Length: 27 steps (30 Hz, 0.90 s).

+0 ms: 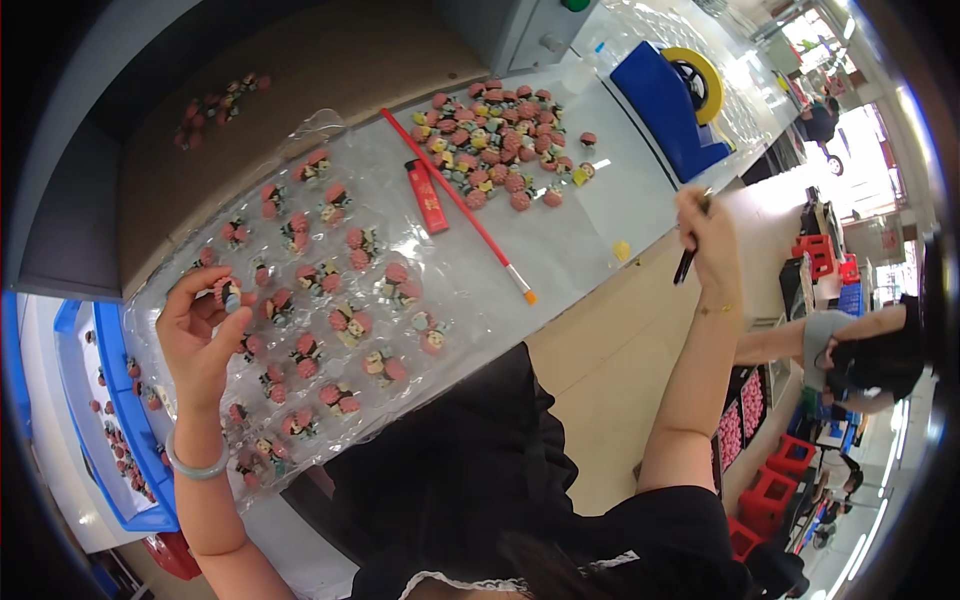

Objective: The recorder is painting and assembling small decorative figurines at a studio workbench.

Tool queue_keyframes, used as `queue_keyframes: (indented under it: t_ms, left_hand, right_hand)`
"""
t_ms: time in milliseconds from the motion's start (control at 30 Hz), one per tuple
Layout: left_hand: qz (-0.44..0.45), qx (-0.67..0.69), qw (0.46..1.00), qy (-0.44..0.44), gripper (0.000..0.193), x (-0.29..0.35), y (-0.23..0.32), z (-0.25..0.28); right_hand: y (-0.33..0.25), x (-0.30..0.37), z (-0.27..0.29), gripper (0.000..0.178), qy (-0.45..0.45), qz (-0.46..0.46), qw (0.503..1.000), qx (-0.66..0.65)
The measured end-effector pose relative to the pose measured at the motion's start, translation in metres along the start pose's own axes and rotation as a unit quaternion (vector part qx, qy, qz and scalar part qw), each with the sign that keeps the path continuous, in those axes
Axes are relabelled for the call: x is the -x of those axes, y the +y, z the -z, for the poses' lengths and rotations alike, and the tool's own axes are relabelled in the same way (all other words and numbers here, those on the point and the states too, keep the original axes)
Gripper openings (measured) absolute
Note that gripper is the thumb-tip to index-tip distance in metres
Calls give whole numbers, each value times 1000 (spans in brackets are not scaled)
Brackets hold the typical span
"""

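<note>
My left hand (196,335) is closed, pinching a small pink-and-dark figurine (228,292) between thumb and fingers. Below it, similar figurines (350,322) are spread in loose rows on clear plastic sheeting (425,385). Out to the right, past the table edge, my right hand (714,240) is raised and slightly blurred, its fingers closed around a slim black pen (685,264). A red-handled paintbrush (465,210) with an orange tip lies across the table beside a flat red rectangular case (427,198). Beyond the brush lies a heap of pink and yellow figurines (500,140).
A blue tape dispenser (660,115) stands at the far right of the table. At the back is a grey open-fronted booth (350,45) with a few figurines inside. On the left sits a blue tray (88,415). Red crates (770,495) and other people are at right.
</note>
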<state>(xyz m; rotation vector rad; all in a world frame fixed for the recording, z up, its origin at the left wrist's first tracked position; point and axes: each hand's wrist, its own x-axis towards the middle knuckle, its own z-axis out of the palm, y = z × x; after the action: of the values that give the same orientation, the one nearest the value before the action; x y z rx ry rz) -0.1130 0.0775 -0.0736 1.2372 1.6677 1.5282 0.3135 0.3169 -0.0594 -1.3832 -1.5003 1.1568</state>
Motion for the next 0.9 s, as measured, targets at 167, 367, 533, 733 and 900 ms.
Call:
queue_keyframes:
  t_ms: [167, 367, 533, 733, 900]
  left_hand:
    - [17, 0, 1000, -5, 35, 0, -2, -1]
    - [28, -1, 1000, -1, 34, 1, -1, 2]
    - [38, 6, 999, 4, 34, 2, 3, -2]
    - [-75, -18, 997, -8, 40, 1, 8, -5]
    - [-93, 34, 995, -28, 40, 6, 15, -2]
  right_hand:
    - [29, 25, 0, 11, -60, -101, 988, 99]
    - [50, 23, 1, 13, -42, -25, 986, 158]
    - [50, 24, 0, 13, -46, -12, 988, 148]
    - [-18, 31, -30, 23, 65, 57, 996, -1]
    - [-84, 57, -135, 19, -227, 109, 960, -125]
